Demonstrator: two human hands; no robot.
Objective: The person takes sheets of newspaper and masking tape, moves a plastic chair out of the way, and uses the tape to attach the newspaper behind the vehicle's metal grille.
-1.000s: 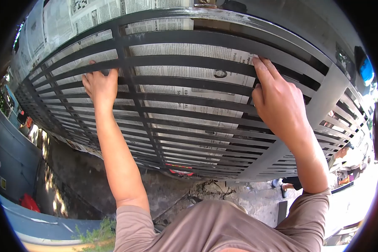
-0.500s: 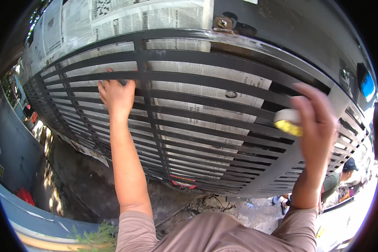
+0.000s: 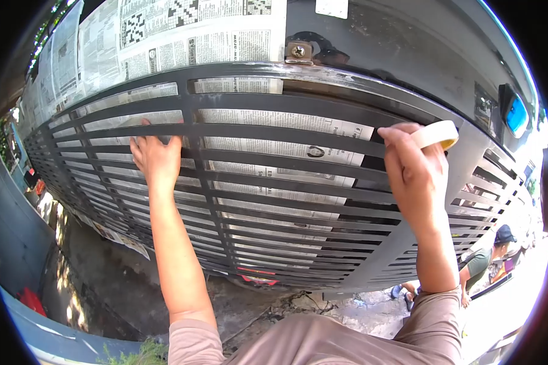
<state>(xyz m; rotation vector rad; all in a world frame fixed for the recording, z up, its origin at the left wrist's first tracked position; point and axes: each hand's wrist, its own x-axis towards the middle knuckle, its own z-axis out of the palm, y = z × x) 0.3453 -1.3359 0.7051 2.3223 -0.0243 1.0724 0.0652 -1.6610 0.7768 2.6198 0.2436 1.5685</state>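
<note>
My left hand (image 3: 159, 159) reaches up to the dark metal grille (image 3: 196, 182). Its fingers are spread and pass behind one slat, with fingertips showing above it, against the newspaper (image 3: 274, 118) behind the grille. Whether they press on the paper I cannot tell. My right hand (image 3: 415, 163) is closed at the grille's right part, beyond the newspaper's right edge. It holds a roll of masking tape (image 3: 437, 134), pale with a yellow inside, which sits up by the back of the fingers. Its fingertips are close to an upper slat; contact is unclear.
More newspaper (image 3: 164, 36) covers the panel above the grille. A metal bracket with a screw (image 3: 298, 52) and a blue-glazed mirror (image 3: 515, 115) stick out. Another person (image 3: 484, 261) in a dark cap bends at the right. A grey-blue wall (image 3: 18, 225) stands at the left.
My right hand has moved left and turned, bringing the tape roll up above the knuckles. My left hand stays at the same slat. The view has shifted slightly.
</note>
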